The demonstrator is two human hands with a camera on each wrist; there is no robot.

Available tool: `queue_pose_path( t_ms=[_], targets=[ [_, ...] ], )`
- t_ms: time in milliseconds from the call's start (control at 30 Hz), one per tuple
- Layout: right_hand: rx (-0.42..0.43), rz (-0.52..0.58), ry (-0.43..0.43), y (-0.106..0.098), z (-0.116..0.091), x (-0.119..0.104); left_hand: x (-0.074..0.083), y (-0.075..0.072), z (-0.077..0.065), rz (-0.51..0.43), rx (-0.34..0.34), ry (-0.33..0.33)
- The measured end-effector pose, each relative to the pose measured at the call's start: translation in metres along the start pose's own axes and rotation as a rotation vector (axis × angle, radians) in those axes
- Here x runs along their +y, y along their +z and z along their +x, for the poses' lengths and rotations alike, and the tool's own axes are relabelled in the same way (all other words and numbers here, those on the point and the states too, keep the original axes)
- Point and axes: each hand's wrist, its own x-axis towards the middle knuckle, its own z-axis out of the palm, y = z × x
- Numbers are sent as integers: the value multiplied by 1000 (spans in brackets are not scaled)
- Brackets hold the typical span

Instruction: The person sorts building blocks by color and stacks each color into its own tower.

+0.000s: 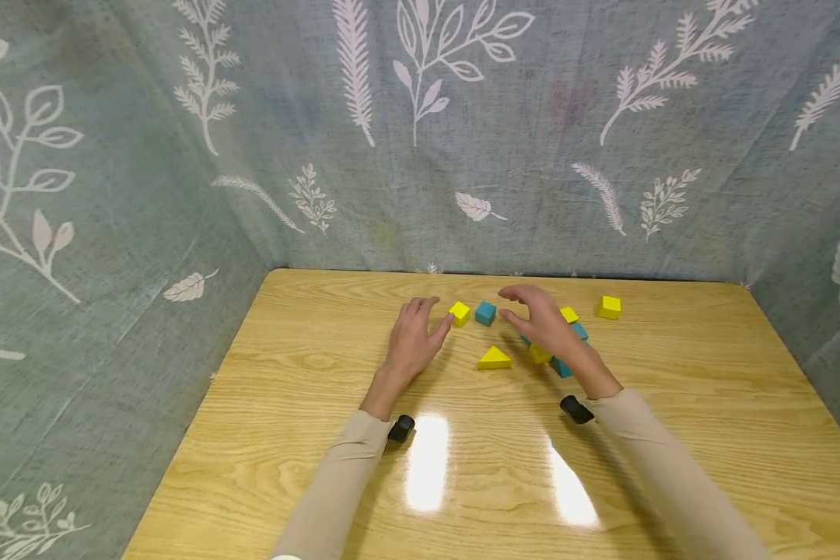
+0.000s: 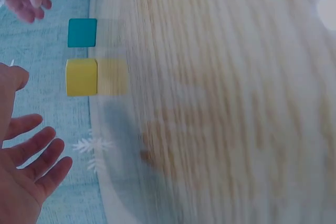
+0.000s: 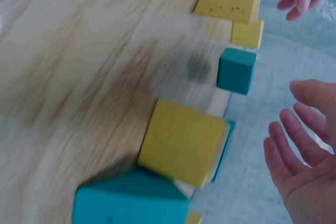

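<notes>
My left hand (image 1: 414,336) hovers with spread, loosely bent fingers just left of a yellow cube (image 1: 460,313). A small blue cube (image 1: 485,313) stands right of it, with a narrow gap between the two. My right hand (image 1: 544,320) is held above the table on the blue cube's right side, thumb and fingers apart. Both wrist views show air between the hands and the blocks: the left palm (image 2: 26,182) and the right palm (image 3: 310,182) hold nothing. Nearer to me lies a yellow triangular block (image 1: 494,359).
Below and behind my right hand sit several blocks, partly hidden: a yellow one (image 1: 540,355), a blue one (image 1: 562,369) and others. Another yellow block (image 1: 609,307) stands farther right. Patterned cloth (image 1: 420,218) walls the wooden table (image 1: 308,365) at back and sides.
</notes>
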Motion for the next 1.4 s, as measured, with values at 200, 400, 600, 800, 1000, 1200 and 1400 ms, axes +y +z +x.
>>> queue_pose_path(
  t_ms=[200,400,600,800,1000,1200,1400],
  targets=[
    [-51,27,13,11,13,-6,1,4,3,-10,9,15],
    [-95,51,-18,22,22,-6,4,10,8,-16,-19,17],
    [-126,27,-40,30,32,-9,7,18,14,-40,-54,-21],
    [-207,-48,-42,40,42,-13,8,24,16,-59,-82,-52],
    [-248,-87,6,43,43,-17,8,25,17,-83,-108,-67],
    [-241,-55,-26,45,43,-20,8,22,17,-204,-156,-136],
    [-236,-8,-69,46,42,-21,9,19,16,-309,-180,-185]
  ],
)
